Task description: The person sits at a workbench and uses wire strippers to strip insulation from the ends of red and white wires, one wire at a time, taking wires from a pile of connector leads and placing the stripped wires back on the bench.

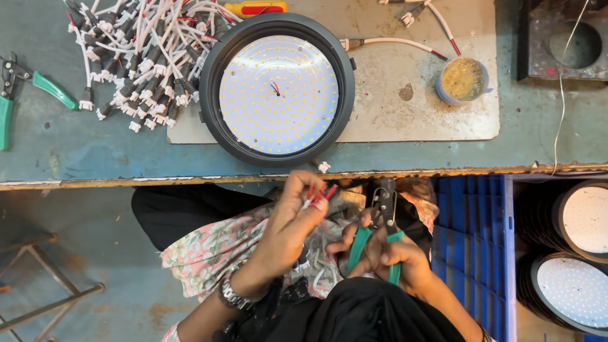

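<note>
left hand (288,228) – pinching thin red and white wire ends (318,195) | right hand (386,253) – gripping green-handled metal wire cutters (382,218) | round black LED lamp (277,92) on bench above

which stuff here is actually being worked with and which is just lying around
In use: left hand pinching red-tipped wires; right hand gripping green-handled pliers.

Lying about: round LED lamp, pile of connector leads, second pliers, small cup, blue crate.

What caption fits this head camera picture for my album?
Left hand pinches red-tipped wires, right hand grips green-handled pliers, below a round light panel on the bench.
</note>
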A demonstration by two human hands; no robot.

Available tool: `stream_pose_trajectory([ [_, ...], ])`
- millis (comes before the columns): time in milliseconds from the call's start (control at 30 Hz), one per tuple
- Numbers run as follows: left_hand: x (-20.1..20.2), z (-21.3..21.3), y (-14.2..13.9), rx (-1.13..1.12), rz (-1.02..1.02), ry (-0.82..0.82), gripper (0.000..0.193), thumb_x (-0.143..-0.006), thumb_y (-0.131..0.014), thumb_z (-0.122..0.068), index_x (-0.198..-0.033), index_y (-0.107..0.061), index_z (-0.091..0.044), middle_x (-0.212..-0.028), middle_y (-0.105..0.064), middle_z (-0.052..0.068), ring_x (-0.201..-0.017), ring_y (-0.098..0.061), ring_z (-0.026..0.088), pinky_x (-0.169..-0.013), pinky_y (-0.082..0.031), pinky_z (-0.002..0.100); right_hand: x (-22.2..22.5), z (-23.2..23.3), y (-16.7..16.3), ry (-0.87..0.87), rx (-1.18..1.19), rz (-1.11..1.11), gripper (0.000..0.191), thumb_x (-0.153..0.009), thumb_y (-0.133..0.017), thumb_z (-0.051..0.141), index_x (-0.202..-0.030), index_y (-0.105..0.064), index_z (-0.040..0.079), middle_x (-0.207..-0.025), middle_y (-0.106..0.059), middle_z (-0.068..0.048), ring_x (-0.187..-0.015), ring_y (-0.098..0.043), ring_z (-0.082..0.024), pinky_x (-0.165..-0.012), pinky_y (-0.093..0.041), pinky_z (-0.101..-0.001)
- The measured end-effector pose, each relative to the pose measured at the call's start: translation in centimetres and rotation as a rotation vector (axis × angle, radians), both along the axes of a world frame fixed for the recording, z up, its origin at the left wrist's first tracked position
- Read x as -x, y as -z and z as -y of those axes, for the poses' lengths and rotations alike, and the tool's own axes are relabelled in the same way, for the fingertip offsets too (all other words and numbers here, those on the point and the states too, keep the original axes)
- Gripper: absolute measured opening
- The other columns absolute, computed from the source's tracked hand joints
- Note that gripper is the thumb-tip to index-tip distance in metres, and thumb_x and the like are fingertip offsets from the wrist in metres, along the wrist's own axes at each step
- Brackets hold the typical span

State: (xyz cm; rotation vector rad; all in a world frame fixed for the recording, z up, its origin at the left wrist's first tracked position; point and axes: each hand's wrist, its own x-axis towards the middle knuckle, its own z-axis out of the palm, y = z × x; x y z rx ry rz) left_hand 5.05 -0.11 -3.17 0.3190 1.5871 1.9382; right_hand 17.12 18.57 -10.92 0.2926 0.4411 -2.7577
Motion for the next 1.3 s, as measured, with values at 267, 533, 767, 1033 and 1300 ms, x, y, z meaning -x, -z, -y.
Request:
stream_pose_trajectory([
  [267, -1.1, 2.8, 2.3, 0.074, -0.043, -0.047, 0.015, -0.104, -0.064, -0.016, -0.1, -0.064, -0.002, -0.083, -0.056, -0.005, -0.075, -0.046, 0.001, -0.065, -0.04, 0.019, -0.7, 1.6, 0.4, -0.057, -0.251, 0.073, 0.06, -0.066, -0.058, 0.005, -0.124, -0.047, 0.006, -0.112, -0.057, -0.022, -0.108, -0.064, -0.046, -0.072, -0.061, -0.0475],
  [533, -0.9, 2.8, 3.0, -0.06, 0.217, -0.143, 0.017, -0.097, -0.067, -0.01, -0.104, -0.074, 0.003, -0.078, -0.071, 0.004, -0.061, -0.059, 0.005, -0.054, -0.049, 0.022, 1.0, 2.4, 1.5, -0.318, -0.526, 0.024, 0.063, -0.078, -0.047, -0.004, -0.138, -0.039, 0.009, -0.127, -0.059, -0.017, -0.111, -0.071, -0.034, -0.086, -0.056, -0.0363],
  [767, 0.1, 2.9, 2.1, 0.019, 0.101, -0.171, 0.014, -0.093, -0.071, -0.008, -0.1, -0.075, 0.003, -0.073, -0.07, 0.002, -0.064, -0.062, 0.004, -0.055, -0.05, 0.021, 1.1, 3.0, 1.5, -0.383, -0.701, 0.098, 0.078, -0.074, -0.041, -0.01, -0.149, -0.034, 0.012, -0.127, -0.062, -0.017, -0.11, -0.073, -0.029, -0.075, -0.054, -0.0299],
  [1033, 0.1, 2.9, 2.4, 0.087, -0.138, -0.221, 0.009, -0.087, -0.072, -0.004, -0.092, -0.073, 0.004, -0.079, -0.074, 0.002, -0.072, -0.063, 0.001, -0.063, -0.052, 0.021, 1.4, 2.6, 2.0, -0.406, -0.697, 0.126, 0.087, -0.073, -0.043, -0.009, -0.155, -0.027, 0.016, -0.111, -0.074, -0.025, -0.095, -0.072, -0.021, -0.072, -0.05, -0.0274],
  [1300, -0.4, 2.9, 0.9, 0.113, -0.202, -0.17, 0.01, -0.094, -0.071, -0.007, -0.097, -0.074, 0.002, -0.071, -0.069, 0.001, -0.063, -0.063, 0.003, -0.057, -0.051, 0.022, 0.7, 2.5, 1.8, -0.425, -0.768, 0.06, 0.085, -0.078, -0.044, -0.007, -0.156, -0.024, 0.02, -0.106, -0.077, -0.024, -0.083, -0.067, -0.015, -0.07, -0.049, -0.0267],
])
